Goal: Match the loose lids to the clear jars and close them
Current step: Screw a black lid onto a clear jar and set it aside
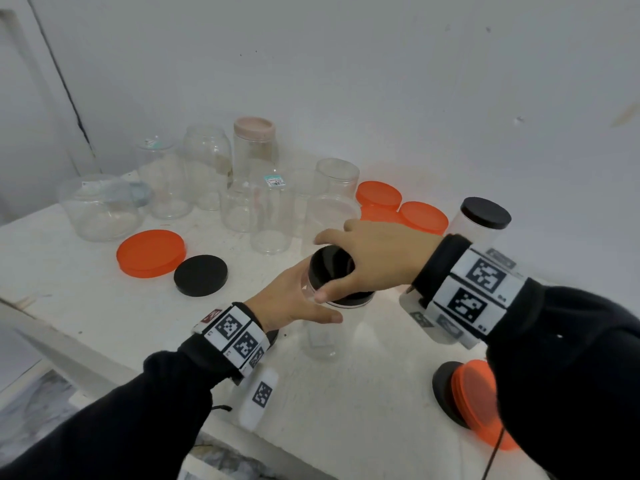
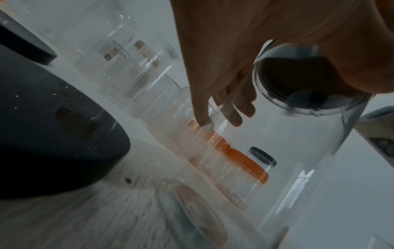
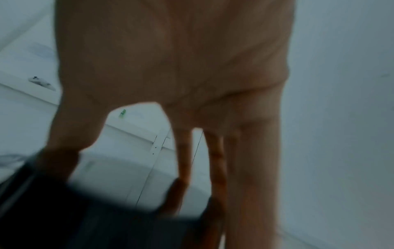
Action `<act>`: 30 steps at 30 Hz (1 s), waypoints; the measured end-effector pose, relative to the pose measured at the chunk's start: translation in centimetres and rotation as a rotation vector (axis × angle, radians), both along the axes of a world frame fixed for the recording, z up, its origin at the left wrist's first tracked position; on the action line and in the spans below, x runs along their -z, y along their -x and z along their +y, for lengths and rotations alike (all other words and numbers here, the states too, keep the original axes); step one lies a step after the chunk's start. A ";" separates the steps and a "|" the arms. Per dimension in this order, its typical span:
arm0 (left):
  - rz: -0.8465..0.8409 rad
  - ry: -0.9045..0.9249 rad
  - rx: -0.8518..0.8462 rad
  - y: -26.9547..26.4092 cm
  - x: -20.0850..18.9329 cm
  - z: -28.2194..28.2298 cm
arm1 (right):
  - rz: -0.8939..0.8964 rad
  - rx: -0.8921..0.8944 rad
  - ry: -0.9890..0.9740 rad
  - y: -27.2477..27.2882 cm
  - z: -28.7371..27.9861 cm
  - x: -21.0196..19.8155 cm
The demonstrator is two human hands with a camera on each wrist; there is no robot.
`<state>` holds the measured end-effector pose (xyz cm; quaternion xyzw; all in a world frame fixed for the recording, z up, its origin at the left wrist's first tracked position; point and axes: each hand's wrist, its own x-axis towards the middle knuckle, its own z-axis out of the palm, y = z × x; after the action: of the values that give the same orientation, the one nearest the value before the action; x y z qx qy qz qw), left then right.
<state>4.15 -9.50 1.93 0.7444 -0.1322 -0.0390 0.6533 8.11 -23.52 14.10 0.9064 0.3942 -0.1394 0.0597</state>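
A tall clear jar [image 1: 320, 341] stands near the front middle of the white table [image 1: 86, 306], and my left hand [image 1: 304, 301] grips it just below the neck, thumb across the front. A black lid [image 1: 349, 299] sits on the jar's mouth. My right hand [image 1: 346, 261] grips that lid from above, thumb in front and fingers behind. In the left wrist view the jar [image 2: 309, 151] runs along my palm with the lid [image 2: 298, 80] dark at its top. The right wrist view is blurred; my fingers [image 3: 215, 160] reach down onto the black lid [image 3: 95, 224].
Several open clear jars [image 1: 207, 168] crowd the back, one with a pink lid [image 1: 254, 128]. A closed black-lidded jar [image 1: 485, 216] stands at right. Loose lids: black [image 1: 201, 275], orange [image 1: 150, 252], orange pair [image 1: 424, 216] at back, orange on black [image 1: 474, 400] at front right.
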 end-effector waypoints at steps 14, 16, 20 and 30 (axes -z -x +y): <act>0.004 0.043 -0.019 0.4 0.2 -0.3 | -0.197 0.065 -0.173 1.0 0.6 1.5; 0.008 0.051 -0.012 0.4 0.3 -0.3 | -0.268 0.099 -0.163 1.5 0.8 1.9; 0.014 -0.022 0.005 0.3 -0.1 -0.1 | -0.133 0.028 0.001 1.2 0.2 0.8; -0.008 -0.030 -0.044 0.5 0.1 -0.3 | -0.027 -0.097 -0.038 0.6 -0.1 -0.1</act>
<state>3.70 -9.84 1.79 0.7570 -0.1177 -0.0233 0.6423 7.55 -23.58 14.24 0.8890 0.4396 -0.1164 0.0543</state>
